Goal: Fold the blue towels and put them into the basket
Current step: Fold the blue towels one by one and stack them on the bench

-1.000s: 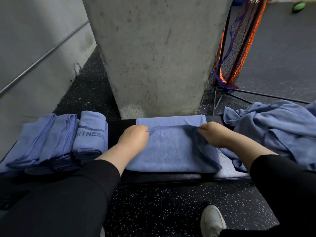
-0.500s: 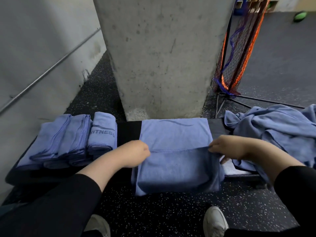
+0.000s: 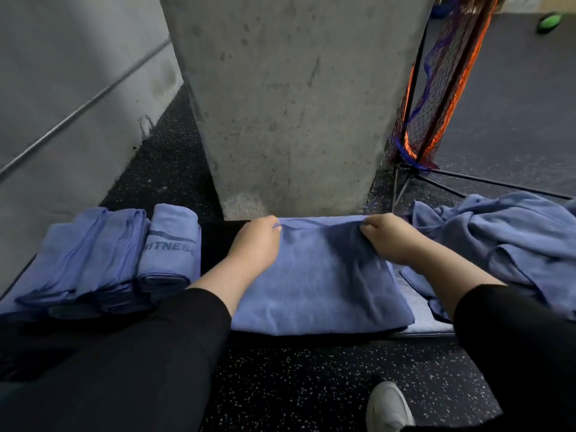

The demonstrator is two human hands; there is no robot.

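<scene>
A concrete pillar is filling the upper centre, with a net stand leaning at its right. At right a loose pile of blue towels is lying; at left four folded towels are sitting in a row. In the lower centre one towel is lying doubled on a black bench, the left hand and right hand each pinching a far corner. One white shoe is showing at the bottom.

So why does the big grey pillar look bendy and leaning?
Head view: the wide-angle lens bows the grey concrete pillar and the wall rail. Soft light leaves a shadow on the blue towel being folded by the right hand; the white shoe looks slightly blurred.
</scene>
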